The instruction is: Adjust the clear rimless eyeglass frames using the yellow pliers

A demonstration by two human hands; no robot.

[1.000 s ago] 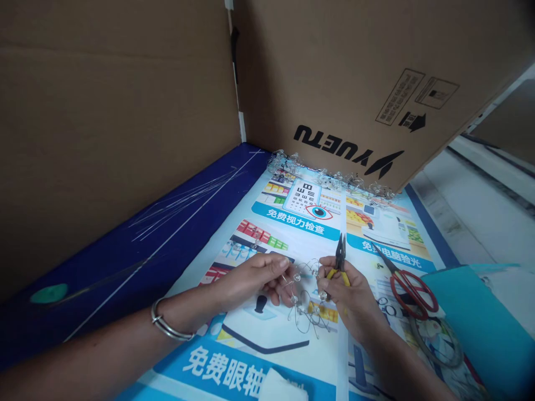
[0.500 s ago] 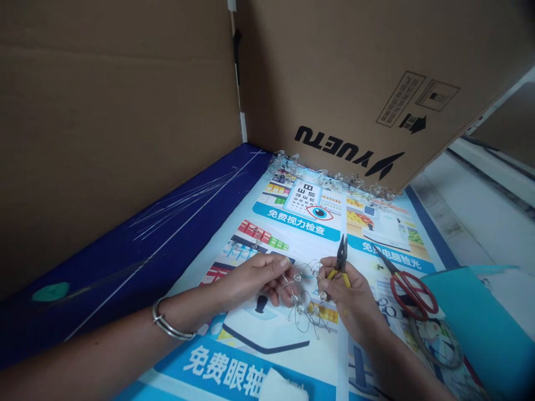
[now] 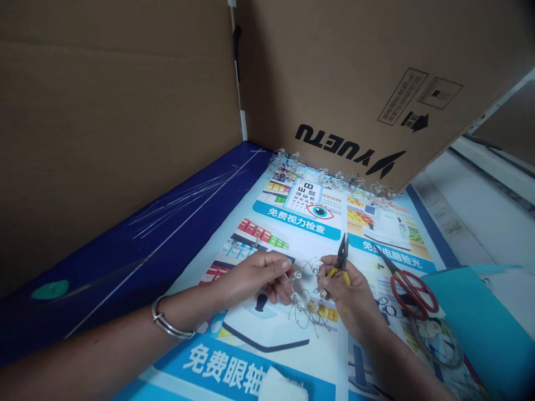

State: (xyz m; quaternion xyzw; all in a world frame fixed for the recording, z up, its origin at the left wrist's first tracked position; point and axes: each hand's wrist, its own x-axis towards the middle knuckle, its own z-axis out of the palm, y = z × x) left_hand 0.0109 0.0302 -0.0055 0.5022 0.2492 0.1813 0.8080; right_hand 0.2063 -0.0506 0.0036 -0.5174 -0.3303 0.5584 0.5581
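Note:
Between my hands hangs a loop of thin wire with clear beads (image 3: 315, 307), its loose wire ends curling downward. My left hand (image 3: 263, 274), with a silver bangle on the wrist, pinches the loop's left side between thumb and fingers. On the right side, my right hand (image 3: 349, 291) pinches the wire next to a bead. Pliers with yellow handles (image 3: 343, 256) also rest in the right hand, their dark jaws pointing up and away. Part of the handles is hidden by the palm and fingers.
Red-handled scissors (image 3: 413, 294) lie right of my right hand, near a coil of wire (image 3: 434, 342) and a turquoise sheet (image 3: 480, 317). Beaded wire pieces (image 3: 334, 179) line the far cardboard wall (image 3: 343, 67). Loose straight wires (image 3: 184, 203) lie on the blue surface at left.
Both hands keep nearly the same position and grip. The beaded loop has shifted very slightly, and the camera view has moved a little.

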